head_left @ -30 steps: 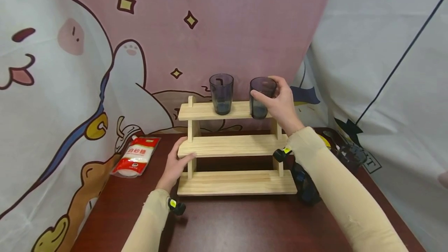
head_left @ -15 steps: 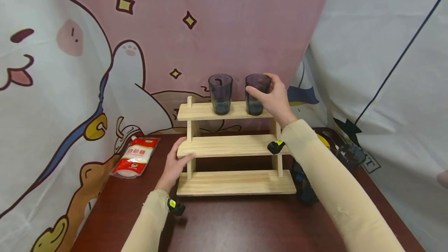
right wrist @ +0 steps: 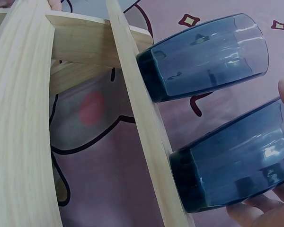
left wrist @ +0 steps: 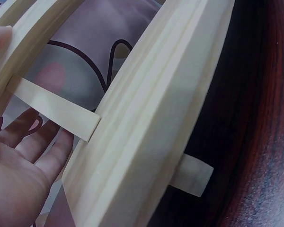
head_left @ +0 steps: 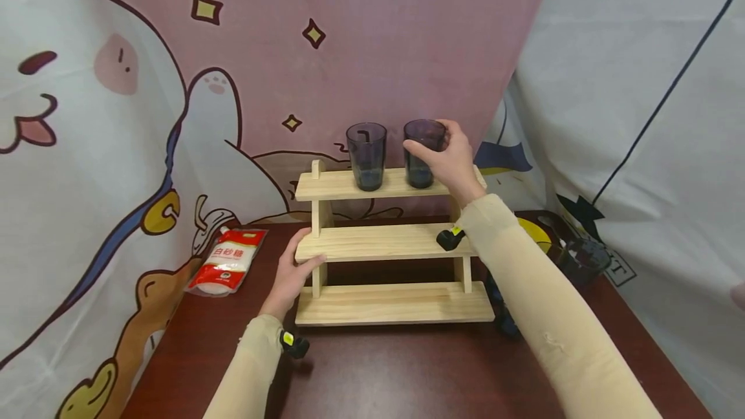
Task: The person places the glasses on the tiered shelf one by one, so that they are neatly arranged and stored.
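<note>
A three-step wooden shelf rack [head_left: 396,306] stands on the dark red-brown table. My left hand [head_left: 288,277] grips the left end of its middle board, with the thumb on the front and the fingers behind. On the top board, left of centre, a tinted glass tumbler [head_left: 367,160] stands upright. To its right my right hand [head_left: 454,160] holds a second matching tumbler [head_left: 418,170] by its upper part, thumb in front and fingers round the far side. In the right wrist view this held tumbler [right wrist: 227,165] has its base right at the top board, with a gap between the two tumblers.
A red and white bag of white sugar [head_left: 227,260] lies on the table at the left. Behind my right sleeve are a yellow round thing [head_left: 534,233] and a dark glass [head_left: 584,260]. A printed cloth [head_left: 407,37] hangs behind the rack.
My right hand has moved left and slightly back along the top board with its tumbler, bringing it closer to the other one. My left hand has stayed on the middle board.
</note>
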Action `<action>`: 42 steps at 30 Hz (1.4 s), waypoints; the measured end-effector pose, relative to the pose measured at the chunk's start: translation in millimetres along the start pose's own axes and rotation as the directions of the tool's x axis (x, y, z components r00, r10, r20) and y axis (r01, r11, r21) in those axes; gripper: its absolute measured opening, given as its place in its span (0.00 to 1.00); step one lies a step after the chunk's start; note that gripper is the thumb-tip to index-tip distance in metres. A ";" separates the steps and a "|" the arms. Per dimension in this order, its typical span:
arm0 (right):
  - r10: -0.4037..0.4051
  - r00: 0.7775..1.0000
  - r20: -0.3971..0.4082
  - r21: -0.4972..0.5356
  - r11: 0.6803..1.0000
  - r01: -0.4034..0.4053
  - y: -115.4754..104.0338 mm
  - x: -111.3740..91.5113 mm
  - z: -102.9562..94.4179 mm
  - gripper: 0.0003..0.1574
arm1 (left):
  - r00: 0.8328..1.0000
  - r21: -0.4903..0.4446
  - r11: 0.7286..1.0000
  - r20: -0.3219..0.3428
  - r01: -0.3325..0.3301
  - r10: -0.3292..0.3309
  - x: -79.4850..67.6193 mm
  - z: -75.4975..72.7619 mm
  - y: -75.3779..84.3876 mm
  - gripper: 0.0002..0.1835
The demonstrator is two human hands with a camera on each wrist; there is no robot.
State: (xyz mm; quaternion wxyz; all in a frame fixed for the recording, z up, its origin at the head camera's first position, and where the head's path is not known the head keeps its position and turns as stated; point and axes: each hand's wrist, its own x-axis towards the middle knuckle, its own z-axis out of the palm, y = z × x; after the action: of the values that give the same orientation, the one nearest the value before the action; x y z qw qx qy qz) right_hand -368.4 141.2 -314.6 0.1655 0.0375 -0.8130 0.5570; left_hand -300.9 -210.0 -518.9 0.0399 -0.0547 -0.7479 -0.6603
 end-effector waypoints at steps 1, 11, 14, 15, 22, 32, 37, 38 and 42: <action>-0.002 1.000 -0.002 0.001 1.000 0.002 -0.2 0.3 0.9 0.59 | 1.000 -0.007 1.000 -0.001 -0.002 0.002 0.1 -0.3 0.0 0.37; -0.011 0.999 -0.045 0.017 1.000 0.012 -1.9 0.4 12.0 0.56 | 1.000 -0.034 0.999 0.001 -0.001 0.001 -0.4 -2.6 1.4 0.37; -0.011 0.999 -0.053 0.015 1.000 0.011 -3.2 -0.5 14.7 0.56 | 1.000 -0.034 0.999 -0.005 -0.003 0.003 -0.9 -2.5 1.4 0.37; -0.009 0.998 -0.056 0.009 1.000 0.009 -3.8 -0.9 15.3 0.56 | 1.000 -0.031 0.999 -0.006 -0.005 0.005 -1.0 -2.4 1.3 0.37; 0.010 0.999 -0.036 -0.063 0.998 -0.013 -6.8 -5.4 12.0 0.61 | 1.000 -0.030 1.000 -0.009 -0.007 0.007 -0.9 -1.6 0.3 0.37; 0.042 0.995 0.088 -0.047 0.998 -0.038 -0.3 -18.0 -22.1 0.67 | 1.000 0.008 1.000 -0.012 0.010 -0.010 -0.3 1.4 0.7 0.38; 0.014 0.992 0.129 -0.013 1.000 -0.012 10.0 -28.9 -47.1 0.62 | 0.999 0.020 0.999 -0.010 0.048 -0.048 2.6 -0.8 -0.1 0.40; 0.015 0.991 0.136 -0.015 1.000 -0.013 11.9 -31.5 -51.9 0.62 | 0.999 0.022 0.998 -0.009 0.053 -0.052 3.0 -1.1 -0.2 0.40; 0.029 0.988 0.153 -0.057 0.998 -0.021 18.7 -43.6 -71.1 0.61 | 0.999 0.006 0.999 -0.005 0.054 -0.054 2.6 -0.4 1.3 0.40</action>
State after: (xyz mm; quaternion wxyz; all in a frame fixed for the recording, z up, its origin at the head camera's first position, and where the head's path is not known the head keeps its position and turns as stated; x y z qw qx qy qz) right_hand -315.7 208.1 -321.8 0.0963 0.0654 -0.8388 0.5319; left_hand -303.2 -210.2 -517.3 0.0239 -0.0328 -0.7511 -0.6589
